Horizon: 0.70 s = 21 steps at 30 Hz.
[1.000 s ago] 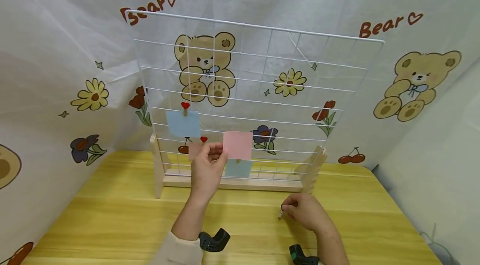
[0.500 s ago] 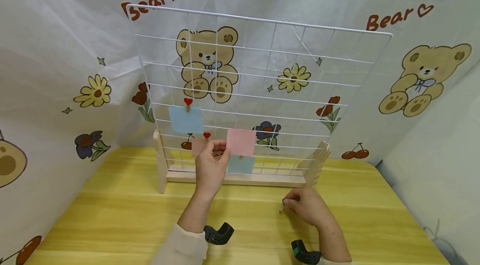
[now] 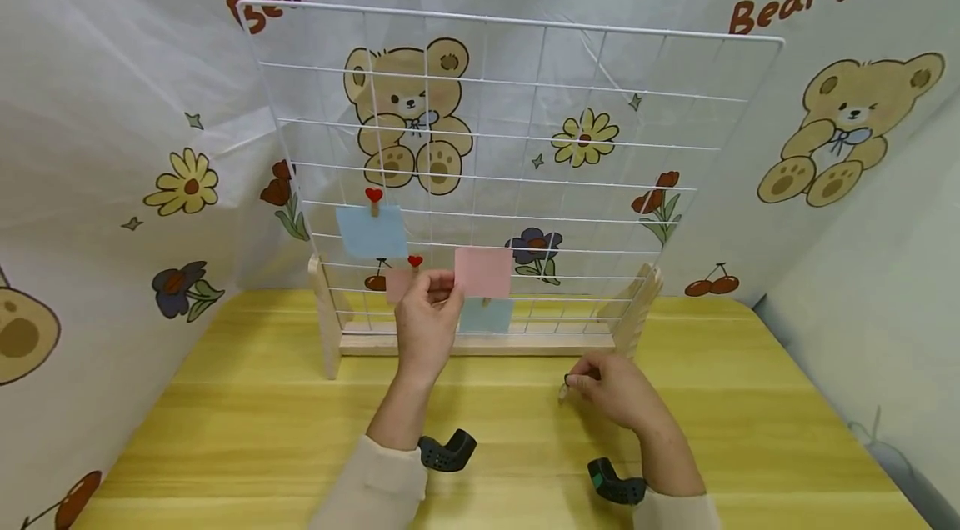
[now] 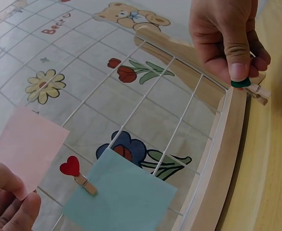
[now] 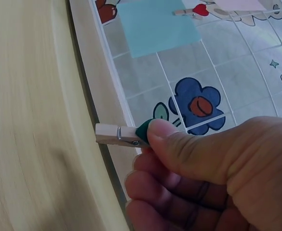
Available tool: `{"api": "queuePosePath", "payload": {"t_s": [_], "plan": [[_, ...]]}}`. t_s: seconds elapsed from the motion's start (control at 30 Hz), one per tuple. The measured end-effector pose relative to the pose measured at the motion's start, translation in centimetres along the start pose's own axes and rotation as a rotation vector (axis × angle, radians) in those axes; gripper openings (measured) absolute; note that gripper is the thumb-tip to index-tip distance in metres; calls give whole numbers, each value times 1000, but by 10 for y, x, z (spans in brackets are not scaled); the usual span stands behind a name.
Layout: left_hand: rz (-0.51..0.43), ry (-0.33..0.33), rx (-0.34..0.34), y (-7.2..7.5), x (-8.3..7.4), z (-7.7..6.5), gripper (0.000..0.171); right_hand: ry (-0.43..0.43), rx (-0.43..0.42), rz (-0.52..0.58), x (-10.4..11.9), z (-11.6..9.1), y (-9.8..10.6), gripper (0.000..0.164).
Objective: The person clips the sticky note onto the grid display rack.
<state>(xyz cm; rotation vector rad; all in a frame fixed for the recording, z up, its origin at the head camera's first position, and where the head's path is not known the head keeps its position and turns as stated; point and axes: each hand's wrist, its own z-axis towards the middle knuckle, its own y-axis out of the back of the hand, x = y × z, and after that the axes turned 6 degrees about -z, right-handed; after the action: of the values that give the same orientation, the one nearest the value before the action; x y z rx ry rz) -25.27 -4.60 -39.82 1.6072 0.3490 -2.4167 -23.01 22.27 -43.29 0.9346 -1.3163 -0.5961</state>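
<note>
My left hand (image 3: 427,322) pinches a pink paper square (image 3: 483,272) by its left edge, in front of the white wire grid (image 3: 525,147). Between thumb and fingers my right hand (image 3: 615,388) pinches a small wooden clothespin (image 5: 114,134) by its dark green end, low over the table before the rack. A blue note (image 3: 371,232) hangs on the grid under a red-heart clothespin (image 3: 374,201). Partly behind my left hand is another pink note (image 3: 397,286). Below the held square hangs a teal note (image 4: 121,192), with its own red-heart clothespin (image 4: 78,175).
The grid stands in a wooden base (image 3: 480,344) with notched side posts (image 3: 322,317) on a yellow wood-grain table (image 3: 225,430). Behind it hangs a white cloth printed with bears and flowers (image 3: 585,138). A black wrist device (image 3: 448,451) sits at my left wrist, another (image 3: 615,482) at the right.
The head view has shifted slightly, so the whole scene sits a little higher. Both hands keep their grips, and the pink square stays in front of the grid.
</note>
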Motion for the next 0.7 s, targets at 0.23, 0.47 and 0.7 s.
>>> {"api": "queuePosePath", "payload": {"t_s": [0.23,0.47,0.7], "plan": [[2,-2,5,-3,1,-1,17,30,14,49,4,3,1,11],[20,-13,4,-5,0,1,17,36,-18,38,8,6,-2,10],[26,-29,-10,-6,2,1,15,53,-76,29,19,4,-1,10]]}}
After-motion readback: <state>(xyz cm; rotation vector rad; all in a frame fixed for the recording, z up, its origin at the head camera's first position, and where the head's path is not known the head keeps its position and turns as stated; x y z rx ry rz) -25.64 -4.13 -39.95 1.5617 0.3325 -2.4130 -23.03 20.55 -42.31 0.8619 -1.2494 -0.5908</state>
